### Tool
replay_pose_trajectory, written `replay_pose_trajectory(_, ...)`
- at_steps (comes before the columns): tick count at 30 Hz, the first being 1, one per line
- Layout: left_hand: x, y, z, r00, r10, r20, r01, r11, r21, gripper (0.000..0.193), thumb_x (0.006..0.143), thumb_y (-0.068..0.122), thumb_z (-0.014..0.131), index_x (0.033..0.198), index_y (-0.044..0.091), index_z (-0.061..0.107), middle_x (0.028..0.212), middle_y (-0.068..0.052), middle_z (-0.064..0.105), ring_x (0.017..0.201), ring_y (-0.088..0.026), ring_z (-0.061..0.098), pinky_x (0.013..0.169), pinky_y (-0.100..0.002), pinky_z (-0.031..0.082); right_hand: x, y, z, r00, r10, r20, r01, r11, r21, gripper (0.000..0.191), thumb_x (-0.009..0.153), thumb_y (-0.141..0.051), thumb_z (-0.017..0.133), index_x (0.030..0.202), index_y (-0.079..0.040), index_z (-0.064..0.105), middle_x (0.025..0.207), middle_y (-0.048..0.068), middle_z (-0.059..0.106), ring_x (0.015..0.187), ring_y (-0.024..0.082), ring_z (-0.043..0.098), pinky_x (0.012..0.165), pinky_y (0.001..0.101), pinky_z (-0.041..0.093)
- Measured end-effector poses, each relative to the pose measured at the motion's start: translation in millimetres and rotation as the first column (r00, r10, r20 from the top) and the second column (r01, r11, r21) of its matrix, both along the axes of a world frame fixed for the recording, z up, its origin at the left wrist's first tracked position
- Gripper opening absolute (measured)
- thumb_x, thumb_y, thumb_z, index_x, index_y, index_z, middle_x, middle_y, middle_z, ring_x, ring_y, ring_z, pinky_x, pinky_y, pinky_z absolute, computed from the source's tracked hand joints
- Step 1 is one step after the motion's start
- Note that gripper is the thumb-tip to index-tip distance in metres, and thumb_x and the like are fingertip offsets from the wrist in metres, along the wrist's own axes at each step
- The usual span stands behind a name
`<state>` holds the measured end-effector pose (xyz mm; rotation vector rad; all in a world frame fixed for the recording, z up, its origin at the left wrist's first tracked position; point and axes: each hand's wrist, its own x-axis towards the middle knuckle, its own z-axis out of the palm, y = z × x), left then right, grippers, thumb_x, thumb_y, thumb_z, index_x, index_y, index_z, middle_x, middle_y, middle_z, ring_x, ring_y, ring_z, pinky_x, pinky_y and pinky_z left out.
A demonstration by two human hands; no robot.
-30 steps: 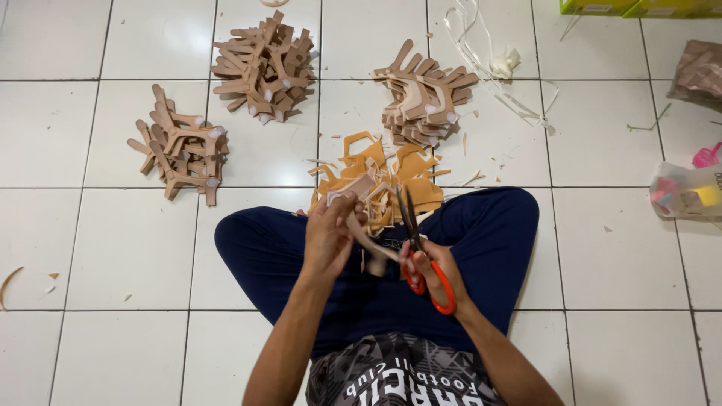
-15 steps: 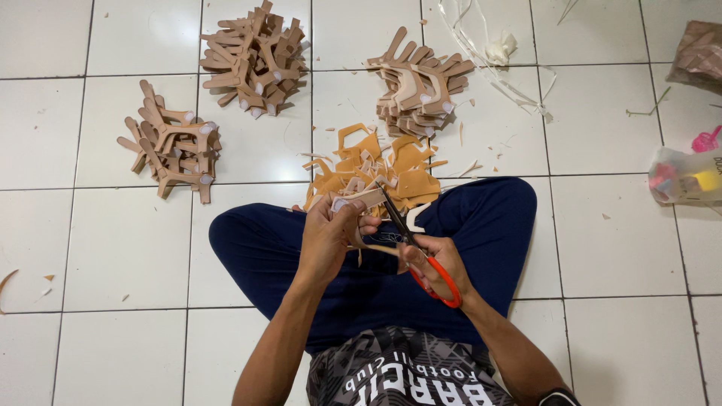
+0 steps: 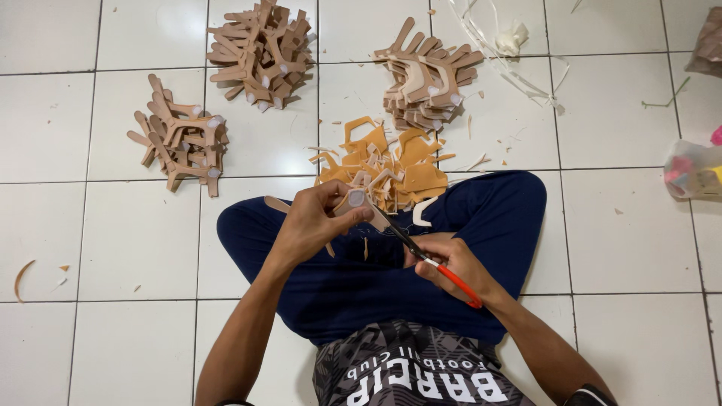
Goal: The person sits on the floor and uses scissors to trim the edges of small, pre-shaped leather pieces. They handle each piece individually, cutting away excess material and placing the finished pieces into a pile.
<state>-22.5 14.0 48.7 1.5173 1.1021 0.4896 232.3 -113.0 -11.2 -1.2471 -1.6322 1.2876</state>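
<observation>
I sit cross-legged on a white tiled floor. My left hand (image 3: 314,222) grips a tan strap-shaped piece (image 3: 353,201) with a white end, held over my lap. My right hand (image 3: 450,265) holds red-handled scissors (image 3: 425,258), whose dark blades point up-left and meet the piece. A heap of orange-tan offcuts (image 3: 391,165) lies just beyond my knees.
Three piles of cut tan strap pieces sit on the tiles: far left (image 3: 179,137), top middle (image 3: 259,49), top right of centre (image 3: 425,71). White strips (image 3: 519,53) lie at the top right. A clear bag with coloured items (image 3: 693,169) sits at the right edge.
The piece in my left hand has been turned and the scissors have shifted lower and to the right, blades still at the piece. The view has tilted slightly.
</observation>
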Motion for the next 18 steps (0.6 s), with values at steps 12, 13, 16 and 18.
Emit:
replay_pose_trajectory(12,-3,-4,-20,0.964,0.009,0.266,-0.010,1.000,0.003,0.030,0.099,0.028,0.069,0.109,0.000,0.068,0.085,-0.004,0.074,0.081,-0.011,0.074,0.078,-0.024,0.066,2,-11,-27,0.997,-0.026,0.074,0.036,0.990,-0.136,0.064,0.085,-0.069,0.060,0.069,-0.008,0.067,0.044,-0.006,0.043,0.035,0.005,0.040,0.035,0.0218,0.028)
replay_pose_trajectory(13,-4,-6,-22,0.954,0.014,0.299,-0.018,1.000,0.008,0.029,0.098,0.027,0.070,0.108,-0.001,0.067,0.087,-0.005,0.074,0.081,-0.012,0.074,0.077,-0.025,0.065,1,-12,-23,1.000,-0.009,0.002,0.009,0.988,-0.153,0.065,0.087,-0.071,0.059,0.074,-0.008,0.066,0.047,-0.006,0.045,0.038,0.004,0.043,0.036,0.0211,0.033)
replay_pose_trajectory(16,-3,-13,-27,0.931,0.049,0.362,-0.053,0.999,0.000,0.029,0.095,0.024,0.074,0.104,-0.002,0.063,0.089,-0.009,0.074,0.080,-0.013,0.074,0.073,-0.025,0.065,-2,-10,-13,0.988,0.019,-0.151,-0.050,0.978,-0.201,0.068,0.089,-0.075,0.056,0.086,-0.007,0.065,0.054,-0.006,0.049,0.043,0.003,0.050,0.039,0.0195,0.042)
replay_pose_trajectory(18,2,-19,-30,0.931,0.085,0.354,-0.073,0.996,-0.048,0.027,0.092,0.023,0.074,0.100,0.000,0.061,0.085,-0.010,0.075,0.077,-0.013,0.076,0.069,-0.025,0.067,-8,-11,-9,0.984,-0.007,-0.175,-0.038,0.968,-0.250,0.070,0.089,-0.076,0.055,0.089,-0.007,0.065,0.055,-0.005,0.050,0.044,0.003,0.051,0.040,0.0187,0.042)
